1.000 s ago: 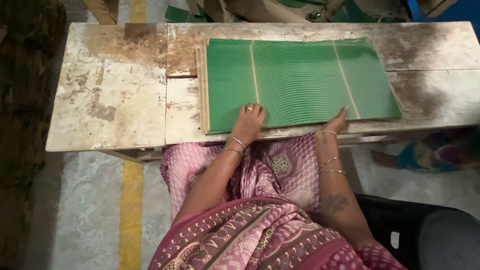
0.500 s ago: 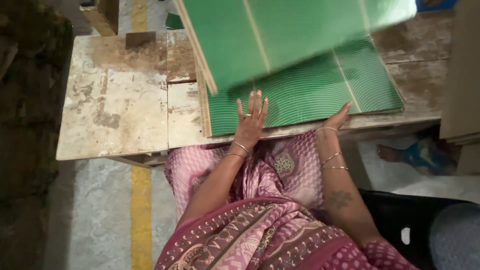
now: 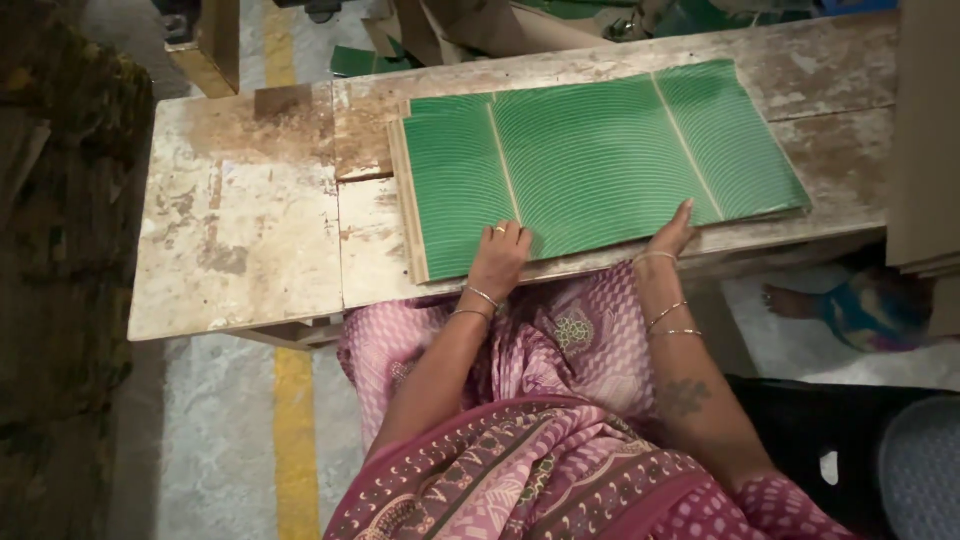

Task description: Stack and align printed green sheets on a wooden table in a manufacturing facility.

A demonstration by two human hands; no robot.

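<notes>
Lifted green sheet [image 3: 600, 160] now lies flat on worn wooden table [image 3: 240, 220].

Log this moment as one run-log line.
left hand: flat on stack of green ribbed cardboard sheets | right hand: at stack's near edge | stack: flat on worn wooden table
</notes>
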